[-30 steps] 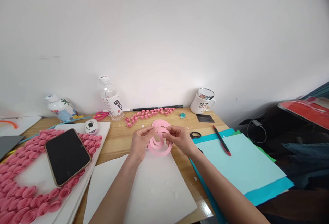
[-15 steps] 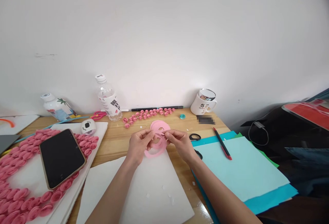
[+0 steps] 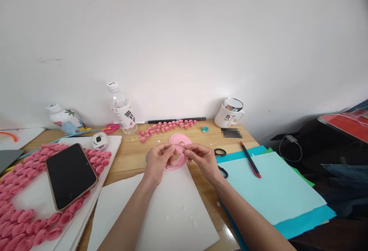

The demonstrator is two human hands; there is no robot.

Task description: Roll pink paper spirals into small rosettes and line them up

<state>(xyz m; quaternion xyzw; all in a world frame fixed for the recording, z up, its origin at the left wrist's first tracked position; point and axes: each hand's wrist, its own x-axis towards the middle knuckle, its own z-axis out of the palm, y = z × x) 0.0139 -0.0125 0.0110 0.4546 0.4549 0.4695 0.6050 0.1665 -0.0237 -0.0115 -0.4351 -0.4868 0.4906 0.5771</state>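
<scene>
Between both hands is a pink paper spiral (image 3: 178,162), its curved strip hanging over the top of a white sheet (image 3: 161,212). My left hand (image 3: 159,159) is closed, thumb and fingers pinching the strip's left side. On the other side, my right hand (image 3: 202,159) pinches the strip between thumb and index finger. Just behind the hands, more pink paper rings (image 3: 184,139) lie on the table. Beyond them sit several small rolled pink paper roses (image 3: 165,127) and one teal rolled paper rose (image 3: 205,129).
At left, a phone (image 3: 71,176) rests on a board bordered with pink paper roses (image 3: 64,218). A plastic bottle (image 3: 123,114) and a mug (image 3: 229,114) stand by the wall. Right of my hands are black-handled scissors (image 3: 220,152), light blue paper (image 3: 271,189) and a red-black pen (image 3: 250,160).
The pink spiral's lower loop has risen and looks more bunched between my hands. Both hands keep their pinch in nearly the same place; the view has shifted slightly.
</scene>
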